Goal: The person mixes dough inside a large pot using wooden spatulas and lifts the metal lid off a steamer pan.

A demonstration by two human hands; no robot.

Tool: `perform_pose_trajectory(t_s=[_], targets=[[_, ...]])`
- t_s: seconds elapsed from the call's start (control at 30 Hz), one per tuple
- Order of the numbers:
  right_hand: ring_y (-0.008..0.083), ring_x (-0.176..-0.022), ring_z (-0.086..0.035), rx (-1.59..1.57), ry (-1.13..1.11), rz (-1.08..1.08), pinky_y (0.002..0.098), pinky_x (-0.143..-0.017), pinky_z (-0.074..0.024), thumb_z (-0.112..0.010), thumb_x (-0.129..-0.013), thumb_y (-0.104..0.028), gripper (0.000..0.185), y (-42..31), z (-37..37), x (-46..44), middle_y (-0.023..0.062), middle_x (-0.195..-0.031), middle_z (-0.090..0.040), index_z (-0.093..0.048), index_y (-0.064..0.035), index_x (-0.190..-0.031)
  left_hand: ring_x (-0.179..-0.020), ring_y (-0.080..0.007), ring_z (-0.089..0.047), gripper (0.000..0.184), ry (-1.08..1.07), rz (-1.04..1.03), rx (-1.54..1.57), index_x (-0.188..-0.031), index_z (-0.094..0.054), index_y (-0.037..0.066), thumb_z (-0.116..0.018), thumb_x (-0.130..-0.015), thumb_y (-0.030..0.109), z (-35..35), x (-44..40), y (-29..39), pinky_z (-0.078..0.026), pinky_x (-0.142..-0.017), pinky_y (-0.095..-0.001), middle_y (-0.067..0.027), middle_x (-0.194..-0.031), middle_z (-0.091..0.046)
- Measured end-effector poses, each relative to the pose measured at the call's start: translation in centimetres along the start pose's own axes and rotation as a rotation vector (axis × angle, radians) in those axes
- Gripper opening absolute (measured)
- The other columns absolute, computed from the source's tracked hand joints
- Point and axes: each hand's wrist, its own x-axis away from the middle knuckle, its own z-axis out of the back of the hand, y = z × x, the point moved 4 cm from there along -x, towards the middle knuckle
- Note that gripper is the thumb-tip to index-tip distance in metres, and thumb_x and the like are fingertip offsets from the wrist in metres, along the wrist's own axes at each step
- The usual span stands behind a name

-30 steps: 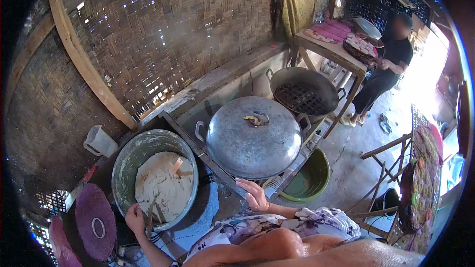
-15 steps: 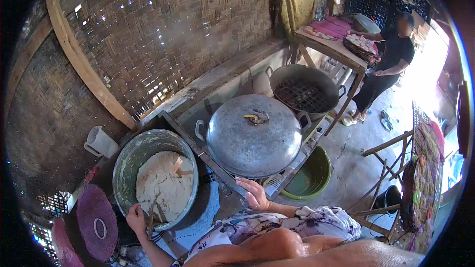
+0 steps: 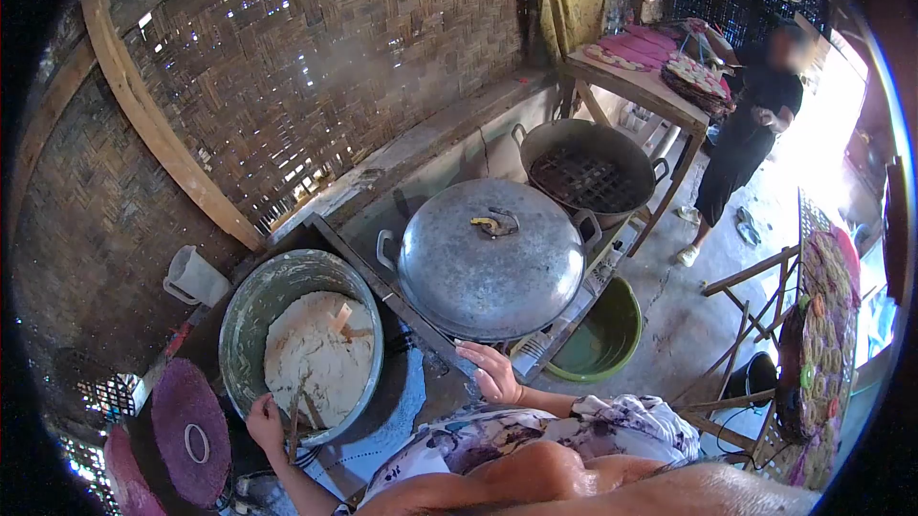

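At the lower left rim of a large green basin (image 3: 236, 325), my left hand (image 3: 265, 423) has its fingers bent together over the edge. White, doughy or floury stuff (image 3: 320, 353) fills the basin's bottom, with a pale wooden piece (image 3: 341, 317) stuck in it. A wooden stick (image 3: 294, 425) leans inside the basin beside my left hand. My right hand (image 3: 492, 374) is open, its fingers stretched out near the front edge of the stove stand. Just beyond it sits a big metal pot with a domed lid (image 3: 492, 272), steam-stained, with a yellow-wrapped handle.
Behind the lidded pot stands an open pan (image 3: 593, 167) with a slatted rack. A green tub (image 3: 612, 344) is on the floor at right. One person (image 3: 760, 114) stands by a wooden table (image 3: 650, 95) bearing pink trays. A white pitcher (image 3: 196, 275) and purple round mat (image 3: 189, 420) lie left.
The person at the far table has turned and shifted, raising one arm. My hands stay nearly where they were; the view has moved very slightly.
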Motion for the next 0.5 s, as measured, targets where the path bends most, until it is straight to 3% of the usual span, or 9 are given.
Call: perform_pose_trajectory(t_s=[0.33, 0.5], targets=[[0.0391, -0.106, -0.052, 0.008, -0.005, -0.010, 0.0414, -0.093, -0.0403, -0.037, -0.082, -0.016, 0.043, 0.13, -0.11, 0.07, 0.0269, -0.117, -0.052, -0.051, 0.0067, -0.116, -0.054, -0.0232, -0.054, 0.017, -0.062, 0.087, -0.005, -0.091, -0.066, 0.007, -0.060, -0.079, 0.017, 0.18, -0.01, -0.04, -0.042, -0.053, -0.0359, -0.0125, -0.068, -0.062], [0.0390, -0.105, -0.053, 0.009, -0.006, -0.012, 0.0409, -0.093, -0.0405, -0.038, -0.081, -0.014, 0.042, 0.00, -0.06, 0.00, 0.0268, -0.116, -0.052, -0.051, 0.0073, -0.115, -0.054, -0.0264, -0.054, 0.018, 0.078, -0.126, 0.003, -0.091, -0.066, 0.007, -0.060, -0.080, 0.020, -0.43, 0.04, -0.98, -0.042, -0.052, -0.0378, -0.0140, -0.068, -0.061]])
